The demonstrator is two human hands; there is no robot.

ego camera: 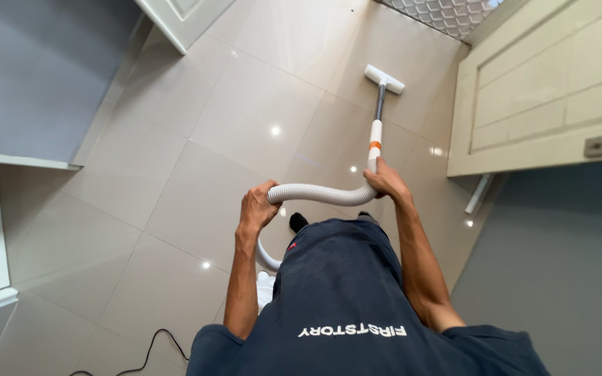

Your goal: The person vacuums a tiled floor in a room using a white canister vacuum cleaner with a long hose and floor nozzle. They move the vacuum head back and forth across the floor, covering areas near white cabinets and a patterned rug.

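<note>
A: Starting at the left, what matters first?

B: The black cord [149,346] trailing over the floor tiles [175,174] near the lower edge. I'd judge it best kept behind the feet so it never crosses the path of the vacuum.

A: And the left hand [258,207]?

B: Its grip is wrapped around the ribbed white hose [318,194], near where the hose bends down toward the body. Holding the slack up there looks sensible: it stops the hose from dragging or kinking.

A: Then the right hand [384,181]?

B: Its grip is closed around the lower end of the wand [375,143], just below the orange ring, where hose and wand meet. That hand steers, so a firm but loose wrist should give straight passes.

A: Where's the working end?

B: The white floor head [384,79] lies flat on the tiles, well ahead of the person, near the pale door [545,90] on the right. I'd keep it flat and ease it along the door's base without knocking the wood.
</note>
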